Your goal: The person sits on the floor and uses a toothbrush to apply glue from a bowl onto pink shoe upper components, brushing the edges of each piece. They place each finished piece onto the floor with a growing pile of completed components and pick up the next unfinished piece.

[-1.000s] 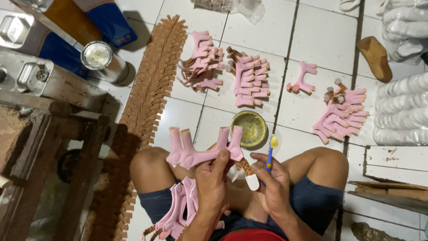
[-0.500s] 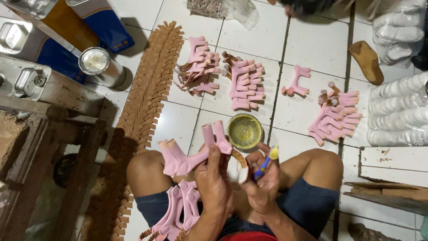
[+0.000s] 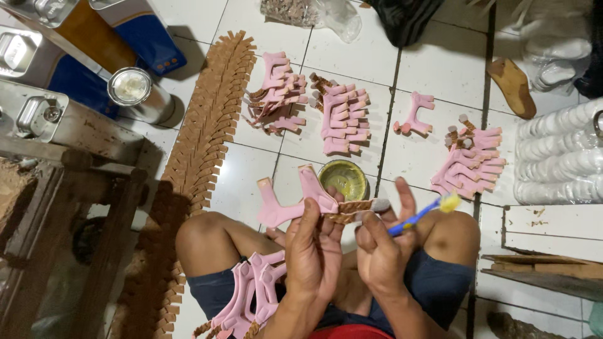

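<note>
The left hand (image 3: 314, 251) pinches a pink Y-shaped sandal strap (image 3: 295, 201) with its woven brown strip (image 3: 345, 212) raised over the lap, face toward the brush; the right hand (image 3: 383, 251) is closed around a blue toothbrush (image 3: 421, 215), bristles yellow with glue, the open glue tin (image 3: 343, 179) just beyond within reach; finished straps (image 3: 342, 119) lie farther off.

Pink Y-shaped strap piece (image 3: 295, 199) (brown woven end) beside blue-handled brush (image 3: 419, 215), both held aloft

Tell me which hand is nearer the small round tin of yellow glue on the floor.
Left. The left hand, holding the pink strap piece, sits just below the tin; the right hand, holding the brush, is slightly farther right.
</note>
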Available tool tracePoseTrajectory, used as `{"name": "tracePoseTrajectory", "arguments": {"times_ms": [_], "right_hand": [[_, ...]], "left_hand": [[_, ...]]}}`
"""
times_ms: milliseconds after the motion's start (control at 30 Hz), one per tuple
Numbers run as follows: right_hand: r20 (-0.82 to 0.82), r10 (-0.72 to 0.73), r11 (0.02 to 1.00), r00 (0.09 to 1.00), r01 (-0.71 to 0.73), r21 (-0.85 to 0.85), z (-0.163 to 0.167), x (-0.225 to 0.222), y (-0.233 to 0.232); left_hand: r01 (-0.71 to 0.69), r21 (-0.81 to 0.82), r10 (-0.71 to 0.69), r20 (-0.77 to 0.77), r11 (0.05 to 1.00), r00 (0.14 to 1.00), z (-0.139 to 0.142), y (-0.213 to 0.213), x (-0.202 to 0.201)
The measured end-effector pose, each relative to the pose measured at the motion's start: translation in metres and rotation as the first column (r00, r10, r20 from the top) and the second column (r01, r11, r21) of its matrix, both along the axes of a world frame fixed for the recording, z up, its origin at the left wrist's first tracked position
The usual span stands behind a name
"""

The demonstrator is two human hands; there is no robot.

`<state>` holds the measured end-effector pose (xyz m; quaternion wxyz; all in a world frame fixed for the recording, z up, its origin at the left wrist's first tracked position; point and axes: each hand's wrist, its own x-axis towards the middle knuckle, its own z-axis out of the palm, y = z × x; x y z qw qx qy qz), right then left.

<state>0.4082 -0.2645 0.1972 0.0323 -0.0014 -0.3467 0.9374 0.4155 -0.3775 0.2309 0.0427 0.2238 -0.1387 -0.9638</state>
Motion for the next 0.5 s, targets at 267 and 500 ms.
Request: {"name": "tracePoseTrajectory", "arguments": {"times_ms": [267, 500], "right_hand": [[0.557, 0.086, 0.993, 0.826, -0.117, 0.02, -0.026, 0.006, 0.015], [0.149, 0.216, 0.84, 0.965, -0.261, 0.475, -0.022, 0.009, 0.082]], "left_hand": [[0.049, -0.359, -0.079, -0.072, 0.932, 0.994, -0.012, -0.012, 0.008], [0.257, -0.743, -0.219, 0.152, 0.618, 0.964, -0.031, -0.029, 0.022]]}}
